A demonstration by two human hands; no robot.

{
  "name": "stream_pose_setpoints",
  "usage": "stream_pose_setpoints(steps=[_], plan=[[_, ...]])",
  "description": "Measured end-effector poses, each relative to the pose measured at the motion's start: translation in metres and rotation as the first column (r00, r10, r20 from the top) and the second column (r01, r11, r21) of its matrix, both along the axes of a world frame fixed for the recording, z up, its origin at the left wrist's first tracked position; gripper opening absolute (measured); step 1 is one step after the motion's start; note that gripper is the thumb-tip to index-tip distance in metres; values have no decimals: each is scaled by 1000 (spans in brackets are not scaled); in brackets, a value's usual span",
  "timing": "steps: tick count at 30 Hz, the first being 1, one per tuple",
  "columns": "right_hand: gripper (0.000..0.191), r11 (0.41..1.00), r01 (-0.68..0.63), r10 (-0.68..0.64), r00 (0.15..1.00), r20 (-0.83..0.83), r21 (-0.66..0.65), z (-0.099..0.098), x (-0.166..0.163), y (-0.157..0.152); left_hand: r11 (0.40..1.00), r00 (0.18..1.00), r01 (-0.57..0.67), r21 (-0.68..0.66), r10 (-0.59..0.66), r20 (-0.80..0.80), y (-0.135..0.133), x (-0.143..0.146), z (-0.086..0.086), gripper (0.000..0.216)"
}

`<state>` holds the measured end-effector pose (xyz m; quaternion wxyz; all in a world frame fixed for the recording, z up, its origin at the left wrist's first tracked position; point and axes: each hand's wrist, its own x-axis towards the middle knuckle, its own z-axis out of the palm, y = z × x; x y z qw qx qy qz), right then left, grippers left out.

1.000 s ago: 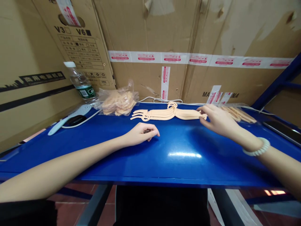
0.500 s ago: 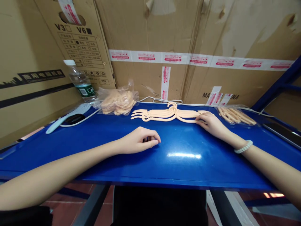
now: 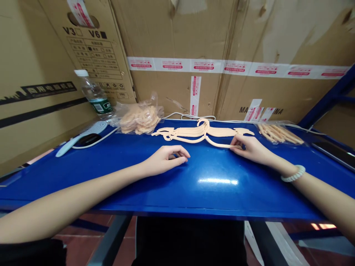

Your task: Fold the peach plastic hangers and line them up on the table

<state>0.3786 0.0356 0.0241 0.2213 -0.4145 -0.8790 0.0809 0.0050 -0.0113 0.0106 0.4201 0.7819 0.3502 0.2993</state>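
Water bottle point(image 3: 94, 96), filled plastic bag point(image 3: 138, 119), cardboard boxes point(image 3: 222, 37).

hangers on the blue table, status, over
Right hand pinches right end of front hanger. Left hand curled on blue table, nothing seen in it. Hanger stack just behind; left bag and right bag stand apart.

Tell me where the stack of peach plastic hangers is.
Head view: the stack of peach plastic hangers lies far centre on the blue table, the right hand holding its right end, a clear bag of peach pieces at its left.
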Motion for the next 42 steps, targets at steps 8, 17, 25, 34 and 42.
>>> stream_pose_setpoints(steps=[8,17,25,34,42], plan=[[26,998,18,-11,994,-104,64,13,-1,-5,994,994,-3,-110,16,110,5,0,-4,24],[31,991,56,-41,992,-123,120,24,-1,-13,807,863,-142,-574,385,328,10,2,4,32],[26,985,14,-2,998,-69,169,25,-4,-15,740,702,-230,-632,576,419,14,4,9,48],[18,970,-141,147,989,-12,200,17,-15,-19,978,963,-186,-90,200,182,10,-2,-12,79],[25,873,-209,59,942,330,440,21,-22,-29,985,984,-171,25,169,58,16,-6,-10,44]])
